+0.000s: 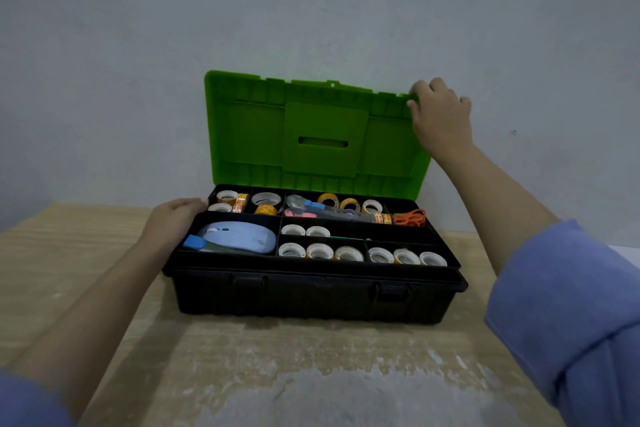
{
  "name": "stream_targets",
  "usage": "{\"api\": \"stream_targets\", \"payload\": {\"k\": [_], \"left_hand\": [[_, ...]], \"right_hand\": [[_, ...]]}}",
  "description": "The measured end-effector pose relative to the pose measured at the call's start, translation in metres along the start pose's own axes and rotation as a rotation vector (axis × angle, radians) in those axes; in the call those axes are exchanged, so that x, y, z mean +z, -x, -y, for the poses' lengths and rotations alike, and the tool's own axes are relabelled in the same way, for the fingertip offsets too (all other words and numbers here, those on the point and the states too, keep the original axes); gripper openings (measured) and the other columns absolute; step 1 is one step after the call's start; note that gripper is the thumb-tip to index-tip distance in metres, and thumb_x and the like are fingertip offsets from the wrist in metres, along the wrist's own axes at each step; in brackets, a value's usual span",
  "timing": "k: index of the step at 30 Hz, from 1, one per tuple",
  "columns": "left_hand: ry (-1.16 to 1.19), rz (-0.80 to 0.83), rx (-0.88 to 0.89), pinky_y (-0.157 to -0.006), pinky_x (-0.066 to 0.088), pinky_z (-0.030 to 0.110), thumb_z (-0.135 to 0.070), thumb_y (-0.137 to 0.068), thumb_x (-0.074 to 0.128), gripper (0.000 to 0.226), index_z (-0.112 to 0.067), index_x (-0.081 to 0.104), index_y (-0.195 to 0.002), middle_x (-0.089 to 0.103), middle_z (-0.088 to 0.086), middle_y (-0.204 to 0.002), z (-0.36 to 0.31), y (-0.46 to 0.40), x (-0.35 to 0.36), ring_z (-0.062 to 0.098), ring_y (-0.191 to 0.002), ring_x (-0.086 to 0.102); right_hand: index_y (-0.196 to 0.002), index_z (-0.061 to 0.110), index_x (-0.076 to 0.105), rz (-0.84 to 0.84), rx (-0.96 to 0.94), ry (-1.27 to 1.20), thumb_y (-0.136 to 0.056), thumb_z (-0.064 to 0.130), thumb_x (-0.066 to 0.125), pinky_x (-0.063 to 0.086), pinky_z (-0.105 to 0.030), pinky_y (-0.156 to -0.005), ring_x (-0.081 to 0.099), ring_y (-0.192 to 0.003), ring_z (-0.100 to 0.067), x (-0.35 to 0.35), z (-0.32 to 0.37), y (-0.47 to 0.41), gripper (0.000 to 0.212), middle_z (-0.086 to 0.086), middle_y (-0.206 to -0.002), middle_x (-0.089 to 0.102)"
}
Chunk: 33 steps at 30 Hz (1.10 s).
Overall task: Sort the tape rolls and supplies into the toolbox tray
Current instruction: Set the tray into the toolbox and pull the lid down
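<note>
A black toolbox stands on the wooden table with its green lid upright against the wall. Its black tray holds several tape rolls in the front compartments, more rolls at the back, a pale blue mouse at the left and orange scissors at the back right. My right hand grips the lid's top right corner. My left hand rests against the tray's left end, fingers curled on its rim.
The wooden table has a worn grey patch in front of the toolbox. A plain grey wall stands right behind the lid. Blue rolled-up sleeves cover both my upper arms.
</note>
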State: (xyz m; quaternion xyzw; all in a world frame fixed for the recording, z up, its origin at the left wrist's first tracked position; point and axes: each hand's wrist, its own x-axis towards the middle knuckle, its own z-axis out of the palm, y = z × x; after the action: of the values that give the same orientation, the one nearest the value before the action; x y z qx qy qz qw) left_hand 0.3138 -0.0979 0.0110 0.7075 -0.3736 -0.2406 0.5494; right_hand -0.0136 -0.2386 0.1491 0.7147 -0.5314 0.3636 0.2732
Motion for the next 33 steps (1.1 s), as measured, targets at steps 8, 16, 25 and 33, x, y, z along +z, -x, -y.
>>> {"api": "stream_targets", "payload": {"k": [8, 16, 25, 33], "left_hand": [[0.510, 0.275, -0.329, -0.091, 0.040, 0.047, -0.070, -0.090, 0.017, 0.080, -0.012, 0.041, -0.140, 0.045, 0.021, -0.141, -0.003, 0.003, -0.016, 0.037, -0.124, 0.048], [0.527, 0.360, -0.418, -0.089, 0.040, 0.044, -0.087, -0.073, 0.017, 0.105, -0.008, 0.045, -0.137, 0.059, 0.018, -0.123, -0.018, 0.007, -0.030, 0.031, -0.114, 0.052], [0.428, 0.426, -0.413, -0.075, 0.046, 0.037, -0.072, -0.080, 0.039, 0.080, 0.000, 0.057, -0.110, 0.066, 0.017, -0.095, -0.024, 0.022, -0.031, 0.029, -0.084, 0.063], [0.286, 0.382, -0.197, -0.077, 0.046, 0.032, -0.060, -0.079, 0.053, 0.054, -0.019, 0.059, -0.113, 0.070, 0.006, -0.101, -0.012, 0.045, -0.030, 0.020, -0.088, 0.062]], "right_hand": [[-0.084, 0.001, 0.057, -0.035, -0.194, -0.430, -0.087, 0.011, 0.061, 0.034, -0.019, -0.072, 0.051, -0.086, -0.022, -0.043, -0.025, 0.051, 0.011, -0.018, -0.098, 0.053], [-0.122, 0.018, 0.047, 0.368, -0.114, -0.543, -0.073, 0.031, 0.074, 0.038, -0.032, -0.100, 0.047, -0.120, -0.010, -0.080, -0.043, 0.130, 0.058, -0.001, -0.132, 0.052], [-0.138, 0.046, 0.026, 0.633, -0.066, -0.503, -0.057, 0.080, 0.058, 0.021, -0.033, -0.113, 0.007, -0.137, -0.002, -0.041, -0.057, 0.190, 0.093, 0.005, -0.158, 0.002], [-0.128, 0.047, 0.034, 0.481, 0.109, -0.747, -0.048, 0.086, 0.056, 0.030, -0.034, -0.110, 0.028, -0.137, -0.010, -0.032, -0.043, 0.207, 0.092, 0.000, -0.149, 0.032]]}}
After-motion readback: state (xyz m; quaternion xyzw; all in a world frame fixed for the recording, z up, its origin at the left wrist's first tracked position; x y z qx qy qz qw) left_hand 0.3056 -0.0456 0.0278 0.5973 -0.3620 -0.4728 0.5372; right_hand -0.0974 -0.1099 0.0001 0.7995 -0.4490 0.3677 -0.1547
